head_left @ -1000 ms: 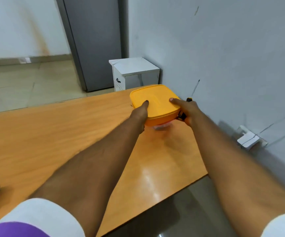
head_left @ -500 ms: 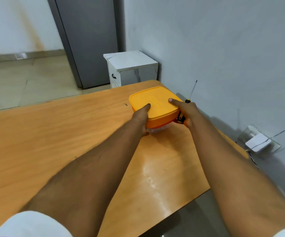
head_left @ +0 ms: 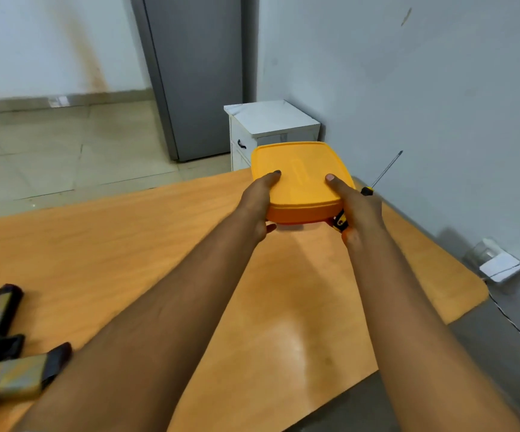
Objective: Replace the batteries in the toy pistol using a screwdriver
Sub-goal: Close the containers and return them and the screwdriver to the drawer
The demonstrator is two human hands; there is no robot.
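Observation:
An orange lidded container [head_left: 302,173] is held over the far end of the wooden table [head_left: 128,244]. My left hand [head_left: 257,204] grips its left side, thumb on the lid and fingers underneath. My right hand [head_left: 358,210] holds the right side with its thumb on the lid. That same hand grips a screwdriver [head_left: 386,169] with a yellow-and-black handle, its shaft pointing up and to the right. The toy pistol [head_left: 6,363], black and worn grey, lies on the table at the lower left, away from both hands.
A white bedside cabinet [head_left: 271,120] stands just beyond the table's far edge, beside a grey door [head_left: 196,73]. The wall runs close along the table's right side, with a white adapter [head_left: 498,266] and its cable low on it.
Both hands keep their hold on the container and screwdriver. The view has shifted, so the toy pistol now shows at the lower left and the screwdriver shaft stands out against the wall.

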